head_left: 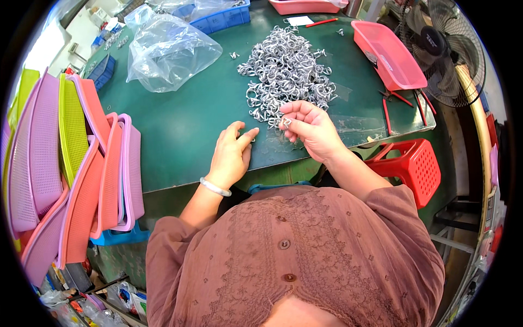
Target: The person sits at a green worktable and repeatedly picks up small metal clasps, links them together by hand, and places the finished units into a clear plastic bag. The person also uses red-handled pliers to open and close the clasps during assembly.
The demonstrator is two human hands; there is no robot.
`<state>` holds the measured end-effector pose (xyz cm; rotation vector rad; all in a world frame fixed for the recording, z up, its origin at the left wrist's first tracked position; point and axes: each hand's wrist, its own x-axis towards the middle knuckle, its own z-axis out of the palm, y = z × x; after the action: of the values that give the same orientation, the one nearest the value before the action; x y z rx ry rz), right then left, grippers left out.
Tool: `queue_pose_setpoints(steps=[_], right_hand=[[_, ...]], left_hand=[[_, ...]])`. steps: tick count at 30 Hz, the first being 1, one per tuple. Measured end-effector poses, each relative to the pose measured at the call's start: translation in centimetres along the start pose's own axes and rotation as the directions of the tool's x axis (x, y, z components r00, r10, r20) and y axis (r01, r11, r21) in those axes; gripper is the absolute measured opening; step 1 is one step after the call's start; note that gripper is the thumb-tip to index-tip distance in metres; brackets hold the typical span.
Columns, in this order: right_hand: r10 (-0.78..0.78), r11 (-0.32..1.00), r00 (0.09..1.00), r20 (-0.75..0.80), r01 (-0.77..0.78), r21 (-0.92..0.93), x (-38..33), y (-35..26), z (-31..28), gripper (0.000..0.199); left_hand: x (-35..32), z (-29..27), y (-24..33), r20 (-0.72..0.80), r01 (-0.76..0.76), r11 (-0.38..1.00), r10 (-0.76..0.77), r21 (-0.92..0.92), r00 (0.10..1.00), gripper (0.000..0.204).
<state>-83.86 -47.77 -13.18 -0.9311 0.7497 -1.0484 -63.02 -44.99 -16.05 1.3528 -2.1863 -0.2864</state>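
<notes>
A heap of small silvery metal rings point(289, 65) is piled on the green table point(180, 125) in front of me. My right hand point(313, 128) is at the heap's near edge, its thumb and fingertips closed on one small metal ring point(285, 123). My left hand point(231, 152) rests low over the tabletop to the left of the heap, a pale bracelet on its wrist. Its thumb and index finger stand apart. A tiny pale bit shows under that thumb, too small to make out.
Stacked purple, green and coral plastic baskets point(81, 158) rise at the left. A clear plastic bag point(171, 52) and a blue crate point(220, 19) lie farther back. Right of the heap are a pink tray point(389, 54), red-handled pliers point(388, 111), a fan point(441, 49) and a red stool point(414, 169).
</notes>
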Motion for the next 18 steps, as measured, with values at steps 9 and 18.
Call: queue_pose_setpoints(steps=[9,18], right_hand=[[0.0,1.0,0.999,0.032,0.0,-0.006,-0.1,0.5,0.6,0.022],[-0.075,0.994,0.994,0.081,0.081,-0.073,-0.7,1.7,1.3,0.022]], left_hand=[[-0.3,-0.4,1.1,-0.121,-0.014,0.997,0.004,-0.077,0.993,0.038],[0.8,-1.0,4.1,-0.187,-0.059,0.868,-0.04,-0.493,0.982,0.016]])
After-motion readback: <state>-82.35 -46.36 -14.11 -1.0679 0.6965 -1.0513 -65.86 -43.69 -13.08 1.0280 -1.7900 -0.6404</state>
